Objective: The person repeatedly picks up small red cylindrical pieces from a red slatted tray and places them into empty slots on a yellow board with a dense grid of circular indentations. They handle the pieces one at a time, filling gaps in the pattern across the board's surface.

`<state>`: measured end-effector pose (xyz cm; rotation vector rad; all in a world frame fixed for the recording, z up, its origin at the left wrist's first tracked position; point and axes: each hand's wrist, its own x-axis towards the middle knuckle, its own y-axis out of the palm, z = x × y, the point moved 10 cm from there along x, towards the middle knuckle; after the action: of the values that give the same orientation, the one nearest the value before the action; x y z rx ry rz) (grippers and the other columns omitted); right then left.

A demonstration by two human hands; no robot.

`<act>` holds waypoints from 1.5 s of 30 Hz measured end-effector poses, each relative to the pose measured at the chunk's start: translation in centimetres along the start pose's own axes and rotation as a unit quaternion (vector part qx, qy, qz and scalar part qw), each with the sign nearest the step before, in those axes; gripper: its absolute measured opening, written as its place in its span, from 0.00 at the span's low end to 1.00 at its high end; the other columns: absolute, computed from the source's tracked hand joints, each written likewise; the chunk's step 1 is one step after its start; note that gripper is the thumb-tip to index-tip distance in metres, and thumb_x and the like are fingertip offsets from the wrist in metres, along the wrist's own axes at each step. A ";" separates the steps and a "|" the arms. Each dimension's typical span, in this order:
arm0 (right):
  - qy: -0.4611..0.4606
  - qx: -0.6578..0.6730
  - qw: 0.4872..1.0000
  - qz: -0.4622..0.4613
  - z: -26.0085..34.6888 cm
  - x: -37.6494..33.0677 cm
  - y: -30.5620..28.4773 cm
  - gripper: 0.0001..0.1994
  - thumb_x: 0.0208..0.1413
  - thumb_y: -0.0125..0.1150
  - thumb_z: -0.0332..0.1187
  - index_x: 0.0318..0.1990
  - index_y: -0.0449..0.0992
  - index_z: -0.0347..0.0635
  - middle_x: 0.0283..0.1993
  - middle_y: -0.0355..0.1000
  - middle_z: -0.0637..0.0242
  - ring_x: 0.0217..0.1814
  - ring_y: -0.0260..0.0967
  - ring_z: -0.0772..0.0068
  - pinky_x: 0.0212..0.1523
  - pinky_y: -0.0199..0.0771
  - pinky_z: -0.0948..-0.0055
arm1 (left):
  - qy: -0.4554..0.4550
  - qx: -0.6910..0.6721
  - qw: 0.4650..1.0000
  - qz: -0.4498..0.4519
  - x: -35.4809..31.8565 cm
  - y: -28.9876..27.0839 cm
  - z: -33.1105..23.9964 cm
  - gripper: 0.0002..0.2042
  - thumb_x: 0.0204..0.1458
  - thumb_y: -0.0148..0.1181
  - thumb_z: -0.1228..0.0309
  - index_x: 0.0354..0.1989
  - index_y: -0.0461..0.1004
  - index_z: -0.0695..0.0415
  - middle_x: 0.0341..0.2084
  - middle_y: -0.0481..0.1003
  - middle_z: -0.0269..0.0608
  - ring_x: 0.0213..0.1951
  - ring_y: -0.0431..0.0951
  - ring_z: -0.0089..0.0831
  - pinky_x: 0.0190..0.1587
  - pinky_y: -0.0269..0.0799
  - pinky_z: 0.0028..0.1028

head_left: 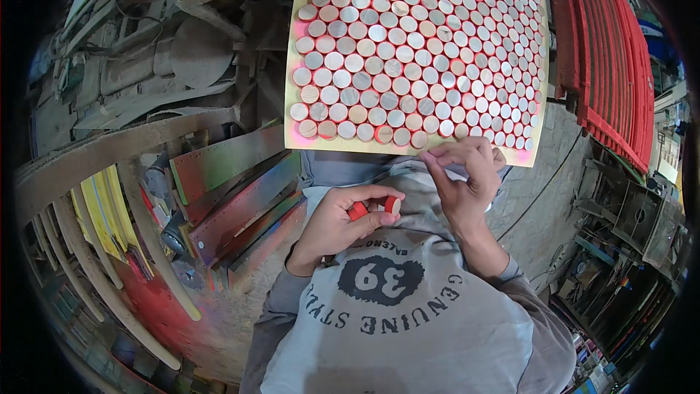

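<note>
Left hand point(335, 222) half-curled, pinching couple of red-sided discs point(393, 206) just below board point(335, 146). Right hand point(470, 175) loosely bent by board's lower edge, can't tell if it's gripping anything. IMO: place discs singly, pale face up, snug against bottom row point(402, 136), don't nudge neighbours.

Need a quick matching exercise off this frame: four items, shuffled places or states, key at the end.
Column 1
1. Bare left hand
2. Bare right hand
3. Pale yellow flat board
4. Red slatted panel

Column 2
A. Covered with close-set, pale-faced round discs
B. Toward the picture's upper right, beyond the board
C. Holding small red-sided round pieces in front of the grey shirt
D. At the lower edge of the board

Pairs: 1-C, 2-D, 3-A, 4-B
</note>
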<state>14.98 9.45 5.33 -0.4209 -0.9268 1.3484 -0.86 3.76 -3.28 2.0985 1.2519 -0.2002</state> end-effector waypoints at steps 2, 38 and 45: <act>-0.022 0.075 0.996 0.047 0.6 -0.2 -0.3 0.11 0.40 0.76 0.28 0.31 0.78 0.47 0.35 0.79 0.74 0.37 0.67 0.72 0.44 0.56 0.68 | 0.010 -0.004 1.000 0.014 0.3 0.5 -0.4 0.16 0.57 0.65 0.72 0.51 0.76 0.66 0.37 0.78 0.31 0.32 0.71 0.12 0.35 0.68 0.15; 0.054 -0.042 0.997 -0.045 -1.4 -0.9 -1.1 0.18 0.39 0.79 0.30 0.40 0.79 0.47 0.31 0.80 0.79 0.35 0.68 0.78 0.43 0.51 0.72 | -0.018 -0.065 0.993 0.094 1.2 3.4 1.6 0.26 0.60 0.60 0.72 0.65 0.59 0.60 0.26 0.67 0.28 0.25 0.64 0.12 0.29 0.61 0.15; 0.021 0.082 0.995 0.045 -0.2 -1.1 -1.4 0.18 0.42 0.74 0.27 0.44 0.79 0.44 0.40 0.79 0.71 0.39 0.71 0.69 0.46 0.59 0.68 | 0.015 -0.175 0.974 0.145 1.0 3.8 1.3 0.29 0.58 0.48 0.81 0.70 0.51 0.58 0.41 0.69 0.38 0.38 0.68 0.17 0.40 0.66 0.19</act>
<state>16.12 8.20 5.90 -0.3664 -0.7637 1.4802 3.10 2.48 -2.95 1.9481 0.9037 0.1719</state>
